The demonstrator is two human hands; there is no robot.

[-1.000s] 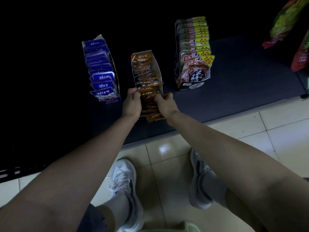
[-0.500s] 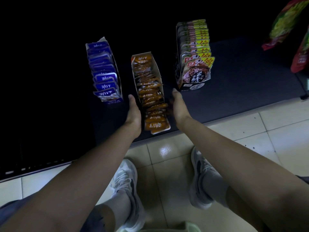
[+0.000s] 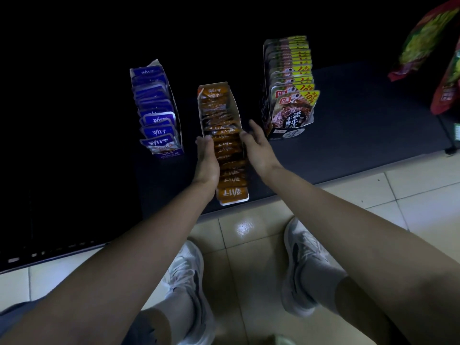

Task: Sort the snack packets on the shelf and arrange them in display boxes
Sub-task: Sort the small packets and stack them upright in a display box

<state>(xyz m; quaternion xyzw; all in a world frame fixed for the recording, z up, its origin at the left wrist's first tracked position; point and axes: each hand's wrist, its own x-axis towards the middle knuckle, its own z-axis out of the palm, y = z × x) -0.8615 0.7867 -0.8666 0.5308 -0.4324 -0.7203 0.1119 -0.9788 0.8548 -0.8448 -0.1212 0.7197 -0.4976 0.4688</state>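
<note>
The orange packets (image 3: 230, 170) are seen running out of the orange display box (image 3: 235, 105) to the front edge of the shelf (image 3: 348, 135). The left hand (image 3: 206, 158) is laid flat along their left side. The right hand (image 3: 258, 148) is held open at their right, and nothing is gripped. Narrow bare gaps are left to the blue box (image 3: 159, 113) and the yellow-green box (image 3: 288, 95) on either side. Behind the orange box, everything is lost in darkness.

Centre of frame: long overlapping row of orange packets (image 3: 230, 168) in a narrow white display box (image 3: 236, 108), rear ones upright, front ones leaning flatter, reaching the dark shelf (image 3: 361, 125) edge. Upper left: blue packets (image 3: 155, 110) upright, boxed. Upper right: green-and-yellow packets (image 3: 290, 88) upright, boxed.
</note>
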